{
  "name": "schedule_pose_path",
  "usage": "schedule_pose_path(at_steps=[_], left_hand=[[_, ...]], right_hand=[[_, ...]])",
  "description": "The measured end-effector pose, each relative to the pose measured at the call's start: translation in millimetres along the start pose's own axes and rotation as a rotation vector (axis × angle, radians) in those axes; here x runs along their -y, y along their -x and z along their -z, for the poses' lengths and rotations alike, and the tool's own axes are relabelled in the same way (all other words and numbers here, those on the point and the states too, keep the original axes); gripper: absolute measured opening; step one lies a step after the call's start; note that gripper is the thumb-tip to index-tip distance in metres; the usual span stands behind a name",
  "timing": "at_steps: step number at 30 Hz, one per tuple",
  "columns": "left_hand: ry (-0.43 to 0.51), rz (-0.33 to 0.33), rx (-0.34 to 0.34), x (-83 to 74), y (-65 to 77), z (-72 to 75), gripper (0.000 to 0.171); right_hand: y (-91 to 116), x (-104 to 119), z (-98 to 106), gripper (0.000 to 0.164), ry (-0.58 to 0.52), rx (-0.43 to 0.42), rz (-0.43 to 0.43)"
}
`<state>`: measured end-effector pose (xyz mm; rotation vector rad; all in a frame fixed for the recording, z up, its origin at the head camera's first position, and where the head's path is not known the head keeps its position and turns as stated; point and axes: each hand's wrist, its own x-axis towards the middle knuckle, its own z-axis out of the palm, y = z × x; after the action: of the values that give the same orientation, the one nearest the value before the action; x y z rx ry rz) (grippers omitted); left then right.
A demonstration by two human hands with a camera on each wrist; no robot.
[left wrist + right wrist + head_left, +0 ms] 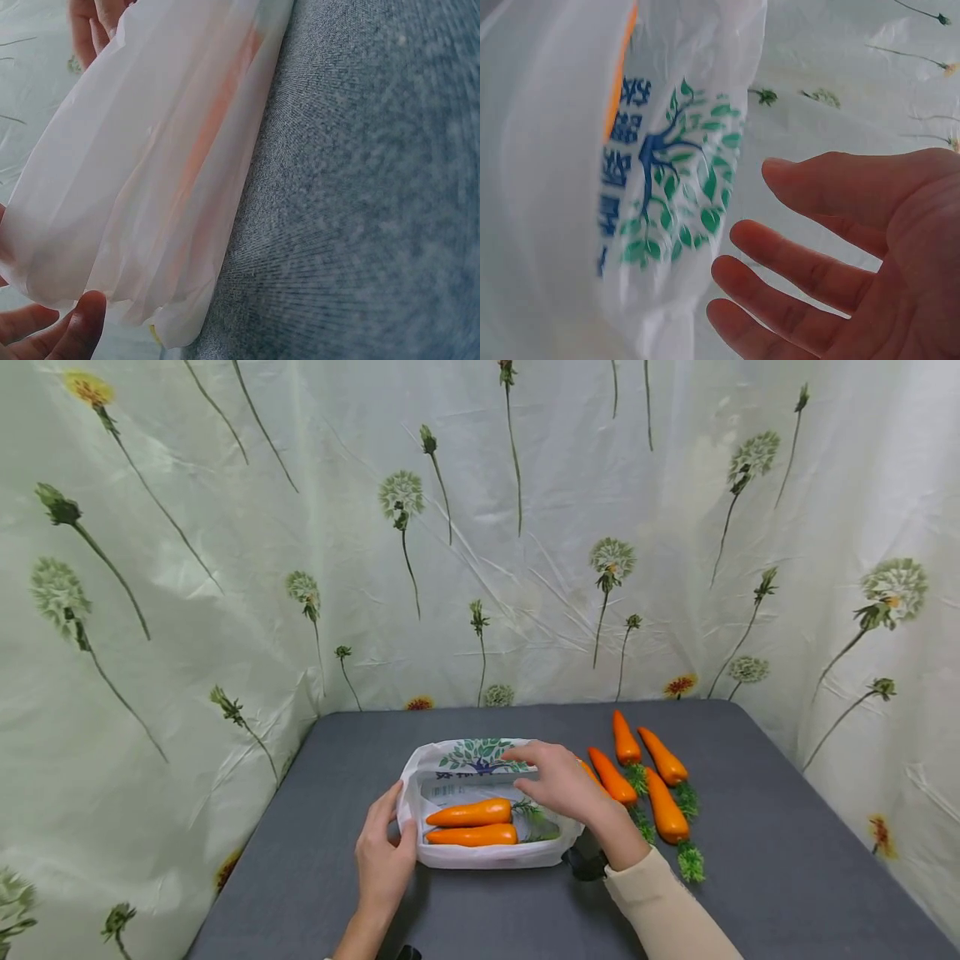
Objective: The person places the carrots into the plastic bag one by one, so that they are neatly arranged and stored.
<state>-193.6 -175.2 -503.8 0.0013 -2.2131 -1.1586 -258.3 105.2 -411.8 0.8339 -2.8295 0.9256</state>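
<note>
A white plastic bag (495, 858) lies with its mouth spread wide, a green-leaved tree (675, 172) and blue characters printed on its far side. Inside are two orange carrots, one (468, 812) behind the other (472, 835), tips to the left and green tops to the right. My left hand (382, 852) holds the bag's left edge between thumb and fingers. Over the far right part of the mouth hovers my right hand (558, 781), fingers spread and holding nothing. In the right wrist view, that hand (922, 262) is apart from the printed side.
Several more carrots with green tops, one of them nearest the back (626, 739), lie on the dark grey table (300, 868) to the right of the bag. My right forearm partly hides one. A dandelion-patterned curtain (450, 635) hangs behind the table.
</note>
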Motion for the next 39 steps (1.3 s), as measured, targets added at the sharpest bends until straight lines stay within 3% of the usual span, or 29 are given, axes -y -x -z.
schedule_pose_path(at_steps=[11,19,28,39], left_hand=[[-0.017,0.001,-0.008,-2.1,-1.9,0.9,0.057],[-0.017,-0.002,-0.011,-1.6,-2.1,0.5,0.057],[-0.024,-0.003,-0.009,-1.0,-2.3,-1.1,0.058],[-0.022,0.028,-0.003,1.0,0.6,-1.6,0.057]], right_hand=[[17.6,-26.3,34.8,0.044,0.042,-0.159,-0.019],[39.9,-62.0,62.3,0.046,0.063,-0.233,-0.12],[63.2,-99.7,87.0,0.05,0.126,-0.262,-0.222],[82.4,-139.8,88.8,0.048,0.095,-0.243,-0.333]])
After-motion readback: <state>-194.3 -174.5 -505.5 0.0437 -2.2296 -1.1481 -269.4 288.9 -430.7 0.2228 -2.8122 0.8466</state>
